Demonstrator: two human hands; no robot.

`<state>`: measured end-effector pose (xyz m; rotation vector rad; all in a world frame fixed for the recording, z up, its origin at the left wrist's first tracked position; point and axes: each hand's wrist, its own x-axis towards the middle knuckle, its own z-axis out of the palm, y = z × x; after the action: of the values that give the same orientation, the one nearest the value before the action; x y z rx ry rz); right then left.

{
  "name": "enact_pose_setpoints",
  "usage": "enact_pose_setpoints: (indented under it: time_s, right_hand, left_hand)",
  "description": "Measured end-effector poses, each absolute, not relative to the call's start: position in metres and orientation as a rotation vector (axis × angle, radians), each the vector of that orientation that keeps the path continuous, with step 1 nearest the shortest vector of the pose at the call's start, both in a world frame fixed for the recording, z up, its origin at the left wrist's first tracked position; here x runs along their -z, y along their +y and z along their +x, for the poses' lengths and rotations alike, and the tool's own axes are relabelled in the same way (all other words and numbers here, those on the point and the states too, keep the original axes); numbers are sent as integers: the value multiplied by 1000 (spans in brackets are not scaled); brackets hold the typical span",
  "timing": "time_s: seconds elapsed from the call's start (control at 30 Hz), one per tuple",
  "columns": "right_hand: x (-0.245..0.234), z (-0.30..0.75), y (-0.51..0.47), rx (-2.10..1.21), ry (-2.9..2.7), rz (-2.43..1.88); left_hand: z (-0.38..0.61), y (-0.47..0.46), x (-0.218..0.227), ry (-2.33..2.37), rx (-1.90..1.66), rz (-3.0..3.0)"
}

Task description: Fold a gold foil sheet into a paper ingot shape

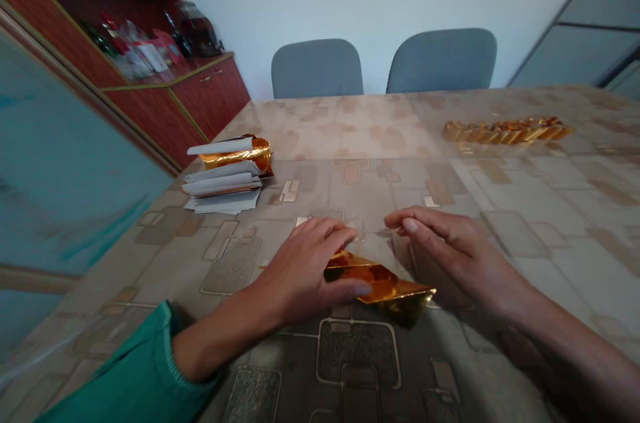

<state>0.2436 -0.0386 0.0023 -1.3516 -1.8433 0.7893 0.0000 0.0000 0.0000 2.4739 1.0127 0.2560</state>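
Observation:
A folded piece of gold foil paper (383, 283) lies on the table in front of me, its shiny side up and its right end forming a point. My left hand (303, 269) is over its left end, with the fingers on top and the thumb along its near side. My right hand (450, 253) rests on the tabletop just beyond and to the right of the fold, holding nothing. Its fingers are slightly curled and do not clearly touch the foil.
A stack of white-backed sheets (225, 193) with a gold curl (235, 155) lies at the left of the patterned tablecloth (360, 136). A row of folded gold pieces (507, 131) lies far right. Two grey chairs (317, 69) (443, 61) stand beyond the table.

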Motion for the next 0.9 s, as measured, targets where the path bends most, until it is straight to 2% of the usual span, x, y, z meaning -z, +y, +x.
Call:
enact_pose_setpoints:
  time_s: [0.23,0.43,0.57,0.9]
  right_hand:
    - [-29,252,-49,-641,-1584,-1264]
    - [-9,250,-49,-1130,-2008,-1234]
    - [-1,243,-49,-1308,-1890,-1201]
    - [0,230,-47,-1077,-2092,-1054]
  left_hand:
    - [-3,-9,-2,909,-242,2499]
    - [-3,-10,5,901,-382,2420]
    - [-2,-9,6,969,-411,2146]
    - [-3,-12,2,839,-176,1677]
